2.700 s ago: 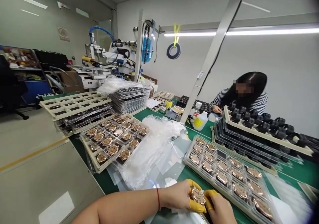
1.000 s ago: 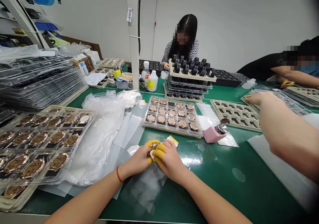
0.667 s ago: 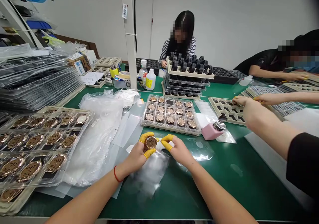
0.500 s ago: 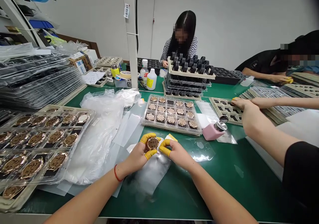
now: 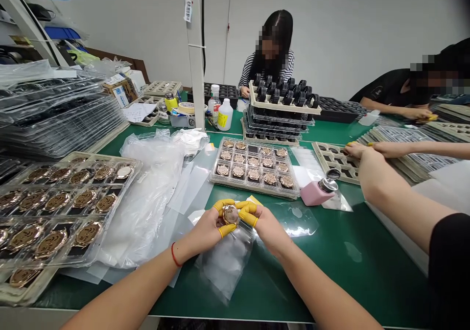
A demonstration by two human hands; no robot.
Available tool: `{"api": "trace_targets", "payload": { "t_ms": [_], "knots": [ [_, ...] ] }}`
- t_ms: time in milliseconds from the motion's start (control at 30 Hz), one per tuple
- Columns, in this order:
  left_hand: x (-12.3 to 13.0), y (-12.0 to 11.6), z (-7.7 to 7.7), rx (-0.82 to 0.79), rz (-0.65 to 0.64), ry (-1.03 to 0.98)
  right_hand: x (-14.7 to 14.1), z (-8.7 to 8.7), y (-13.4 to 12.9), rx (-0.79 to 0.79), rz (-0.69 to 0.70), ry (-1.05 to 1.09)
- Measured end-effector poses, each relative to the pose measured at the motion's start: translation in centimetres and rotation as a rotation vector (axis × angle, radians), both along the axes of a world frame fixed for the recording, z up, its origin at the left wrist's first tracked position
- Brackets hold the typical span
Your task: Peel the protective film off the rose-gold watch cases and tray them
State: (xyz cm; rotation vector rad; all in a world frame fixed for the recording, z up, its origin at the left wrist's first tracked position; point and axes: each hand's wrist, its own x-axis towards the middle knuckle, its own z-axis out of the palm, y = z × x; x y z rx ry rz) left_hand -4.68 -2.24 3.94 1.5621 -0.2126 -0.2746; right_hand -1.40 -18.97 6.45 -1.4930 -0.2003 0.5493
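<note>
My left hand (image 5: 212, 222), with yellow finger cots on its fingertips, grips a rose-gold watch case (image 5: 229, 214) by its rim. A pale, greyish patch covers part of the case's face. My right hand (image 5: 262, 221), also in yellow finger cots, is closed in a pinch against the right edge of the case. What its fingertips hold, if anything, is hidden. Below both hands, a clear plastic bag (image 5: 223, 266) lies on the green table. Beyond them stands a clear tray (image 5: 253, 189) of similar watch cases, one compartment of which shows only dark lining.
A pink pump bottle (image 5: 315, 194) stands right of the tray. At left are another tray of watch cases (image 5: 55, 259) and a bulky plastic bag (image 5: 147, 193). Black watches fill stacked trays (image 5: 282, 107) at the back. A co-worker's arm (image 5: 389, 193) reaches in from the right.
My right hand has come left against the watch case, closing the small gap between them. The case has turned slightly, and its face now looks paler. The view has shifted a little.
</note>
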Motion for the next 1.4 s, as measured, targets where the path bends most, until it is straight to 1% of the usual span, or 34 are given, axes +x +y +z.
{"api": "trace_targets", "payload": {
  "t_ms": [167, 467, 900, 1000, 1167, 1233, 1267, 1333, 1400],
  "knots": [
    [-0.2, -0.2, -0.2, 0.046, -0.021, -0.043, 0.0, -0.1, 0.1, 0.001, 0.028, 0.002],
    [-0.2, 0.0, -0.1, 0.141, -0.015, -0.089, 0.0, -0.7, 0.1, -0.079, 0.023, -0.058],
    [-0.3, 0.0, 0.1, 0.114, -0.039, -0.071, 0.1, -0.6, 0.1, -0.104, 0.014, -0.052],
    [-0.3, -0.1, 0.0, 0.081, -0.049, -0.064, 0.1, -0.5, 0.0, -0.13, 0.007, -0.072],
    [-0.2, 0.0, -0.3, 0.074, -0.042, -0.033, 0.0, -0.8, 0.2, -0.188, 0.001, -0.116],
    [-0.1, -0.1, -0.3, 0.051, -0.045, -0.016, -0.1, -1.0, 0.2, -0.269, -0.003, -0.197],
    [-0.1, -0.1, -0.3, 0.046, -0.04, -0.006, 0.0, -1.0, 0.1, -0.337, -0.011, -0.283],
    [0.1, 0.0, -0.5, 0.051, -0.014, 0.011, 0.3, -1.0, -0.3, -0.511, -0.038, -0.527],
    [0.2, 0.0, -0.8, 0.052, 0.007, 0.019, 0.9, -0.9, -1.0, -0.734, -0.057, -0.756]
  ]
}}
